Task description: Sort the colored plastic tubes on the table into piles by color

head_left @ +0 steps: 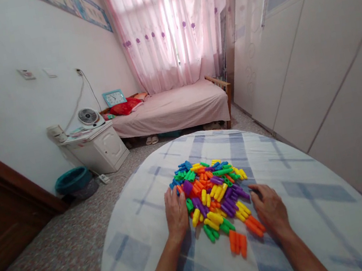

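Note:
A heap of plastic toy building pieces point(211, 191) in orange, yellow, green, purple and blue lies on the round table. Along its left edge rests my left hand point(176, 212), fingers stretched forward. Its fingertips are beside a small blue and orange piece point(178, 190); no grip on it shows. My right hand point(270, 208) lies at the right side of the heap, fingers bent and apart from the thumb, with nothing visible between them. Purple pieces point(242, 192) and an orange piece point(255, 226) are nearest to it. Another orange piece point(238, 243) lies at the near edge.
A blue and white checked cloth point(131, 250) covers the table. Beyond stands a bed point(176, 108) with a pink sheet. On the left are a white cabinet point(103, 148) with a fan point(88, 116) and a bin point(75, 181). Wardrobe doors point(294, 65) line the right.

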`<action>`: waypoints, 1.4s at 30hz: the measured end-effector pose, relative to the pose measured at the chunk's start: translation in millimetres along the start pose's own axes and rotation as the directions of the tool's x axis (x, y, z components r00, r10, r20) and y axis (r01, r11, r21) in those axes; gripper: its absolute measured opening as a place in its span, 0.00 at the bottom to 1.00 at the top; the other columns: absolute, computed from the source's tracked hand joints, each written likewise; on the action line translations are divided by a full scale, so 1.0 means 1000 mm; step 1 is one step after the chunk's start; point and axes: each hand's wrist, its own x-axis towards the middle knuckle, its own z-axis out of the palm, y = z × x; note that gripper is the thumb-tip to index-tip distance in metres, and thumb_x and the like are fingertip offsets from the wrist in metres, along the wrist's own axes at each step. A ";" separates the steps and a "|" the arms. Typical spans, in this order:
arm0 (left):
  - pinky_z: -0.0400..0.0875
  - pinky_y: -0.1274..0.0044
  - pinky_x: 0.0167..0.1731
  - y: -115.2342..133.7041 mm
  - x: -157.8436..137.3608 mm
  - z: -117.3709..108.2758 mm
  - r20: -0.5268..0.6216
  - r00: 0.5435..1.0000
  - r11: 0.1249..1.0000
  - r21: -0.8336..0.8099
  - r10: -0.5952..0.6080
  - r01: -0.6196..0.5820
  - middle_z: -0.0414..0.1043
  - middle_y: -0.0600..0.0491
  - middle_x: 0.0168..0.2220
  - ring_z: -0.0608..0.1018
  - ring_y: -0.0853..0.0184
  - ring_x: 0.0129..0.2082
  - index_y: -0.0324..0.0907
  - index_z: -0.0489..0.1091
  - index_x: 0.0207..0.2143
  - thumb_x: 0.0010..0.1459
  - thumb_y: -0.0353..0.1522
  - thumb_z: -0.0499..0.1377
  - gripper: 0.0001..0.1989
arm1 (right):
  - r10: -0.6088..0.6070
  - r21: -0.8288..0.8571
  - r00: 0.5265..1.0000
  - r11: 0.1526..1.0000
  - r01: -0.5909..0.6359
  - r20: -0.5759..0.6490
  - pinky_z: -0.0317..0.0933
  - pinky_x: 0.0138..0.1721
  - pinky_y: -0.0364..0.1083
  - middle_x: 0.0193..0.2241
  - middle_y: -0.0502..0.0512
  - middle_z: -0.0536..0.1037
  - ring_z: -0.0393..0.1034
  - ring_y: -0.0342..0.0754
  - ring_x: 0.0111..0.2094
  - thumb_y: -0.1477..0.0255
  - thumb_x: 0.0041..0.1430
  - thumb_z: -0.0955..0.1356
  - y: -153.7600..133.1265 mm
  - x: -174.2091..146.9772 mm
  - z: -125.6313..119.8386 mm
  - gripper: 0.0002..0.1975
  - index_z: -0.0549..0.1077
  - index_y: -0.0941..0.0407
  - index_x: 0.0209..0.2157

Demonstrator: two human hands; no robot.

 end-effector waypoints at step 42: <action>0.59 0.65 0.58 0.010 -0.010 0.018 0.015 1.000 0.995 -0.099 -0.006 0.008 0.63 0.43 0.57 0.65 0.59 0.58 0.39 0.61 0.55 0.64 0.39 0.45 0.21 | -0.070 0.425 0.984 0.905 -0.007 0.165 0.65 0.48 0.52 0.48 0.60 0.74 0.70 0.53 0.48 0.59 0.54 0.64 -0.053 -0.012 -0.012 0.22 0.72 0.55 0.47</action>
